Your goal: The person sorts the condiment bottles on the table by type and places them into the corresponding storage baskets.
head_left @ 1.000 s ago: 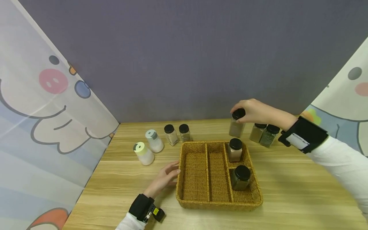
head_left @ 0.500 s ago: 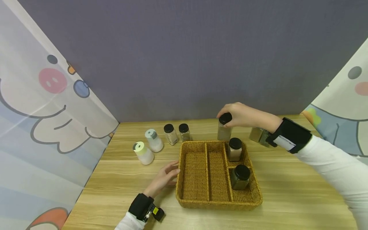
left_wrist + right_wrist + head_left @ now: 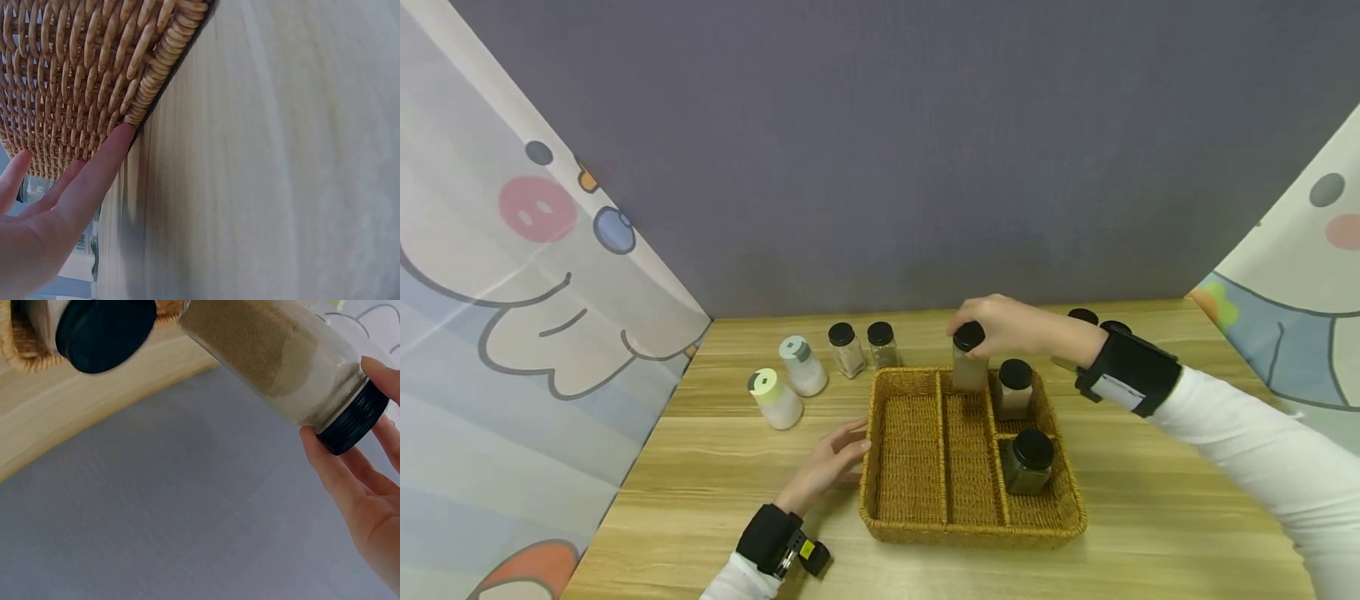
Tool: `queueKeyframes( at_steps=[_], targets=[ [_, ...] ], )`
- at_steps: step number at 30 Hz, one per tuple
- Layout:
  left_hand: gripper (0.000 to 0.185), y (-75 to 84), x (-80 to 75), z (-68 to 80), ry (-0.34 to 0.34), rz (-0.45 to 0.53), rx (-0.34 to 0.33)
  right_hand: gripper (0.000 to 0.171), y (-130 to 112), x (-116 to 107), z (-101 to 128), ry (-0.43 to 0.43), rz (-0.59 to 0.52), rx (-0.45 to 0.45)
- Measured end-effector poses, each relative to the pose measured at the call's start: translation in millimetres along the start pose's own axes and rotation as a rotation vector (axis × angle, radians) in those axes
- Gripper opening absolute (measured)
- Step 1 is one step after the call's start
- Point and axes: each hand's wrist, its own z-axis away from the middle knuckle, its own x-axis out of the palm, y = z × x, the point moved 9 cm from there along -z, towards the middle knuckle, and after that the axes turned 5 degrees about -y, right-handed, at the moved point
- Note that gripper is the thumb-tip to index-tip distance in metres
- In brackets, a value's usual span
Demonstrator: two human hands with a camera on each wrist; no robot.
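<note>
the right hand (image 3: pixel 1011 329) pinches the black lid of a clear glass jar of tan powder (image 3: pixel 968 367) over the woven wicker basket (image 3: pixel 925 521); lid-only grip risks tipping. left hand (image 3: pixel 823 467) rests flat-fingered against the basket's wall.

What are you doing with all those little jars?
A person's right hand grips a black-lidded spice jar by its lid, at the far end of the wicker basket's middle compartment. The left hand rests flat against the basket's left side. Two jars already stand in its right compartments; other jars and two white shakers wait on the table.
</note>
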Motion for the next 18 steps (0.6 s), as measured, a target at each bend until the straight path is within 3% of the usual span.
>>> queueKeyframes(
  at_steps=[18],
  targets=[
    [0.060, 0.3, 0.3, -0.3, 0.005, -0.009, 0.004, 0.030, 6.2, 30.1, -5.4, 0.006, -0.010, -0.055]
  ],
)
